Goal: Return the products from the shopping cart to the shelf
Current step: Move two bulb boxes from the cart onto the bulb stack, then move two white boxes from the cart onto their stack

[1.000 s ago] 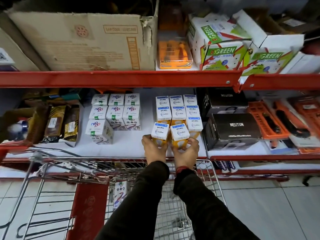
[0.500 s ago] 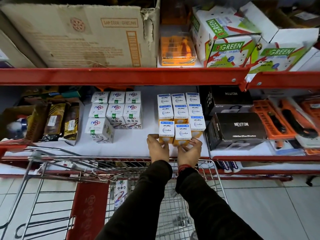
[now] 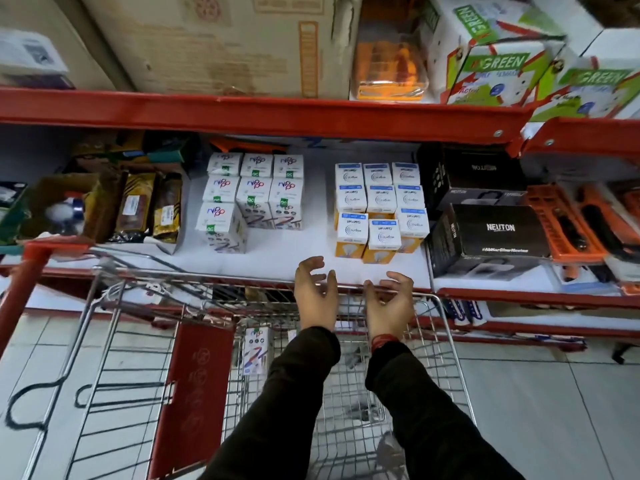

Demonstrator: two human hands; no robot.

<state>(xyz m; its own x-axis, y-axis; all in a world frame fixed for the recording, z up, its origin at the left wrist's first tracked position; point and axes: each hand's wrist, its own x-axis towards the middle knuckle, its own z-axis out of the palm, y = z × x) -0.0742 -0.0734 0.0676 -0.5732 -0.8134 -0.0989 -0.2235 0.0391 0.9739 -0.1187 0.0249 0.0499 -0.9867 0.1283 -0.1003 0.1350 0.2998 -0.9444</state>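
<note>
Garnet bulb boxes (image 3: 379, 209) beside NEUTON cartons (image 3: 491, 233)

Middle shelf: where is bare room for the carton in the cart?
Bare white middle shelf shows between the purple-logo white cartons and the blue-topped bulb cartons, and along the front edge. Right of those, black Neuton boxes crowd it.

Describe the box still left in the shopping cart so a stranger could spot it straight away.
Start at the wire shopping cart parked against the red shelf. Look inside it, just left of the person's left sleeve, beside the cart's red panel. There stands one white box with colourful swirls, matching the white boxes on the shelf's left group, not the yellow-bottomed ones.
</note>
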